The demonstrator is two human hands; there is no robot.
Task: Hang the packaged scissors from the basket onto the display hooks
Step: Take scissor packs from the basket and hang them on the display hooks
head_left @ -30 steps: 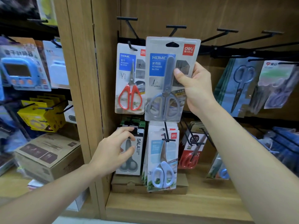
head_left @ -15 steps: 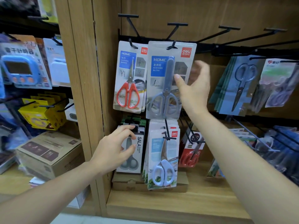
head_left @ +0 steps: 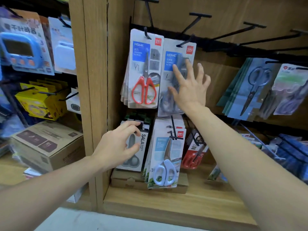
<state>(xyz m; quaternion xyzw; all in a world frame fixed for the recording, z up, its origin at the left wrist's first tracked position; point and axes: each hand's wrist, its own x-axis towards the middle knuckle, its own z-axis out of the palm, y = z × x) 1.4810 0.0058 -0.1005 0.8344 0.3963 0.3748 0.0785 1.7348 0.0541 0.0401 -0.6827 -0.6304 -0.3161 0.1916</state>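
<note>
A pack of grey scissors (head_left: 171,104) with a blue HOME label hangs from a black hook (head_left: 184,42) in the upper row. My right hand (head_left: 190,87) is spread flat in front of it, fingers straight, holding nothing. Left of it hangs a stack of red-handled scissors packs (head_left: 143,70). My left hand (head_left: 116,147) hovers with loosely curled fingers by the top of a black SALA scissors pack (head_left: 143,144) in the lower row; I cannot tell if it touches it. The basket is out of view.
Several bare black hooks (head_left: 250,29) stick out along the top rail to the right. More scissors packs (head_left: 253,90) hang at right, and light-blue-handled ones (head_left: 165,164) in the lower row. A wooden upright (head_left: 95,97) divides this bay from shelves with boxes (head_left: 46,144) at left.
My right hand put the grey scissors pack on the hook, let go of it and spread open in front of it. My left hand stayed by the SALA pack.
</note>
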